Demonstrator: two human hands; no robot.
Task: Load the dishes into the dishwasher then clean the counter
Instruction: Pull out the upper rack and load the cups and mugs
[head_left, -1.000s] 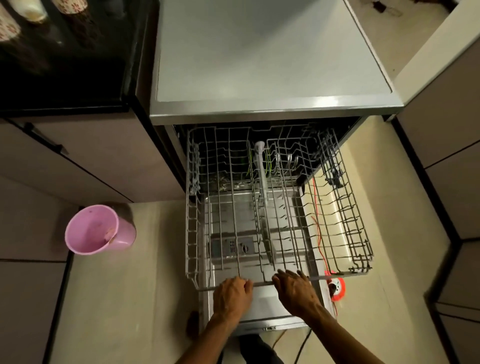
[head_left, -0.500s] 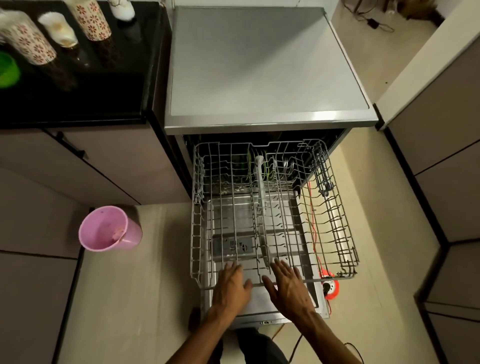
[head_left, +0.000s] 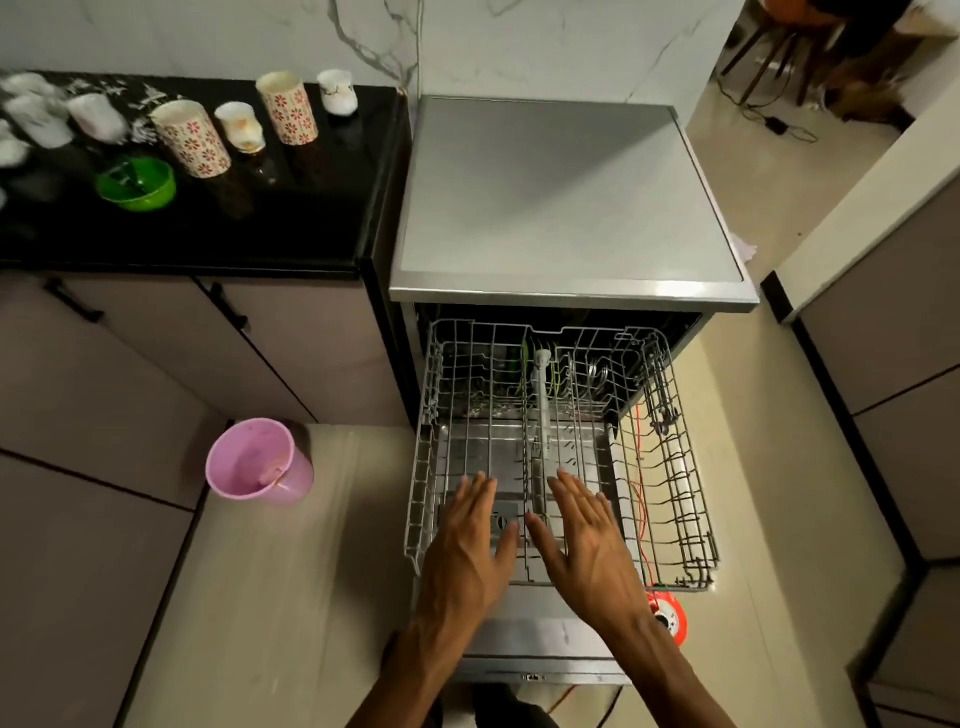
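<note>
We log: left hand (head_left: 470, 540) and right hand (head_left: 584, 535), grip slack, fingers straight, over the pulled-out dishwasher rack (head_left: 675, 499). Cups (head_left: 287, 106) and green bowl (head_left: 137, 183) along the worktop (head_left: 291, 218) back edge.

no text, label or number is legible anywhere here.

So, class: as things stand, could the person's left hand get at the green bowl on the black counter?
Probably yes. The left hand is open and holds nothing, above the pulled-out rack. The green bowl sits in the open near the counter's front, nothing before it, though it may take a step closer.
</note>
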